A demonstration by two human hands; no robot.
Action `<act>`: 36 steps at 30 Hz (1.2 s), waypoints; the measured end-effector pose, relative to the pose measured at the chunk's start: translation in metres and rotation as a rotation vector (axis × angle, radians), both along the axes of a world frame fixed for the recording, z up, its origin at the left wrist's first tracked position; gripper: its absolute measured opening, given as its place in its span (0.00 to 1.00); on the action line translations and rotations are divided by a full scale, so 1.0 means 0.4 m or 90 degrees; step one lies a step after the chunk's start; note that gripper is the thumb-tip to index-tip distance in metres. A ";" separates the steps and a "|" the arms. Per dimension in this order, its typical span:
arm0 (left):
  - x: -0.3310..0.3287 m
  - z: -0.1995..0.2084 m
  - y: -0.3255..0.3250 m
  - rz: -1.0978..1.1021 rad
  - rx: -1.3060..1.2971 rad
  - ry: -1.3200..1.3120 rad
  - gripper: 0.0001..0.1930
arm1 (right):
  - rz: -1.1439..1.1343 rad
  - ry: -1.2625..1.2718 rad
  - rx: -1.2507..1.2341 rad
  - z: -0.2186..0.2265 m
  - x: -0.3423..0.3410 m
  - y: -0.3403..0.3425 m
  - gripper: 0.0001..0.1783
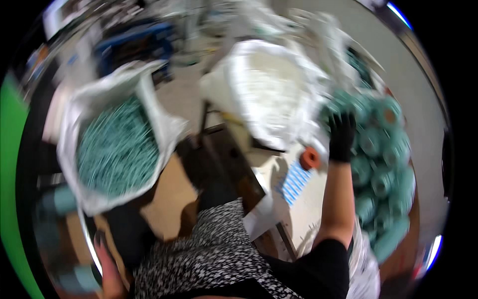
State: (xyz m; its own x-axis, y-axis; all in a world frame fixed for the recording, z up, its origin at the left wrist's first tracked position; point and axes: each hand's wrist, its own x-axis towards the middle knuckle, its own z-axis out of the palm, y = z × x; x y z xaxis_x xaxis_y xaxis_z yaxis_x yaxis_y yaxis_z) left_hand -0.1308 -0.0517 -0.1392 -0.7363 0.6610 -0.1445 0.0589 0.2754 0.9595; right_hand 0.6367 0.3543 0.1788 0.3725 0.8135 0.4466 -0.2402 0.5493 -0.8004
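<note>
The right hand (342, 139) wears a black glove and reaches far out to the near left edge of a big heap of shiny green rolls (383, 182). Its fingers point away and look a bit apart, but the picture is blurry, so I cannot tell if it grips a roll. The heap goes down along the right side. The left hand (108, 266) is low on the left, just beside a shiny thin bar (90, 244), and I cannot tell if it is open or closed. Left of the right arm is a pale surface (311, 202) with a small red ring (304, 160) and a blue and white striped card (295, 184) on it. Behind that stands a white bag (245, 99) full of whitish bits. Over on the left, another white bag (170, 127) holds lots of thin green sticks. Speckled black and white cloth (199, 249) covers the person's lap.
</note>
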 end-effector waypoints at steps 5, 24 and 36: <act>0.075 0.044 -0.055 -0.031 -0.219 0.161 0.21 | 0.208 -0.263 -0.259 -0.267 -0.474 -0.367 0.24; -0.357 -0.297 -0.426 0.578 0.716 -0.563 0.19 | 0.583 -0.439 -0.524 -0.296 -0.992 -0.559 0.16; 0.076 0.466 0.035 -0.039 0.389 -0.271 0.26 | 0.394 -0.236 -0.285 -0.225 -0.976 -0.497 0.26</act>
State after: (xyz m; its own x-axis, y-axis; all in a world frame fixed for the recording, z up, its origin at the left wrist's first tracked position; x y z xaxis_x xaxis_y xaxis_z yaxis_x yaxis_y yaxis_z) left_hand -0.1005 -0.0377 0.0471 -0.6580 0.7530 -0.0026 -0.3543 -0.3066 0.8834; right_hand 0.2462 0.1555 0.0888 -0.3050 0.9515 0.0395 -0.0726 0.0182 -0.9972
